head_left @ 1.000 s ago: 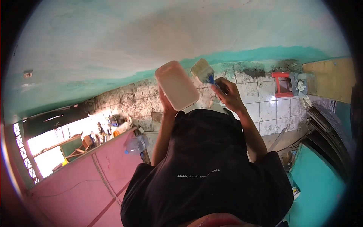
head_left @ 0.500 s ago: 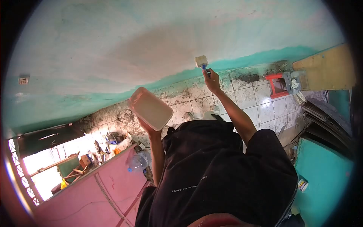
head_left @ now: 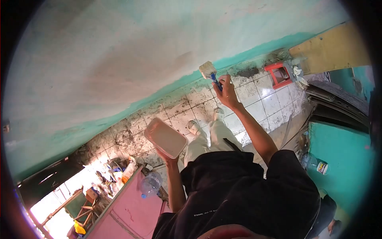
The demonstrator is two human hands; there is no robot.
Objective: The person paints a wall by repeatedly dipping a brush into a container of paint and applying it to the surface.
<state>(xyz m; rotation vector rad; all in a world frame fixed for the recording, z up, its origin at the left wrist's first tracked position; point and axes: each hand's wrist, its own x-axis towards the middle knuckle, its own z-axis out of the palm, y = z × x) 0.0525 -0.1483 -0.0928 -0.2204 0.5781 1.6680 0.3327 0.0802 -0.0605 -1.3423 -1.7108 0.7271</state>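
Observation:
My right hand point(head_left: 227, 95) is closed round the blue handle of a paintbrush point(head_left: 207, 70). Its wide, pale-coated bristles point up and left and overlap the lower turquoise strip of the wall point(head_left: 159, 51) in this view. Whitish paint covers much of that wall. Lower left, my left hand point(head_left: 168, 157) grips a rectangular plastic tub point(head_left: 166, 137) from below and at its near edge. Pale pinkish-white paint shows inside the tub, which is tilted towards me. My fingers under the tub are partly hidden.
Dirty white floor tiles point(head_left: 246, 95) run along the wall. A red plastic stool point(head_left: 283, 84) stands right, near stacked dark sheets point(head_left: 338, 99) and a turquoise panel point(head_left: 342, 147). A large clear bottle point(head_left: 151, 184) lies by a pink panel point(head_left: 133, 211). Another person point(head_left: 324, 217) shows lower right.
The view has shifted, showing my legs and feet more. My right hand has drawn slightly back, and the brush has tipped leftwards. The tub sits lower in view. Both holds are unchanged.

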